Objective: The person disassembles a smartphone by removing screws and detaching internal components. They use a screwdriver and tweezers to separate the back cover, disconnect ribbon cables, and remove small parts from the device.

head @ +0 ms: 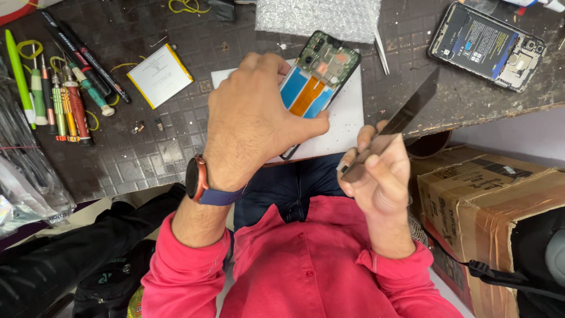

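Note:
My left hand (253, 123) lies over an opened phone (321, 76), gripping it against a white sheet (347, 118) on the dark bench; the phone's green board, blue patches and orange ribbon show past my fingers. My right hand (376, 174) is closed on a long flat dark metal tool (406, 115), a blade-like strip that points up and to the right, clear of the phone. A watch with a blue strap sits on my left wrist.
A second opened phone (485, 44) lies at the far right. Several screwdrivers and pens (65, 94) line the left side, next to a flat white battery (160, 75). Bubble wrap (318, 17) is at the top. A cardboard box (488, 200) stands right of my lap.

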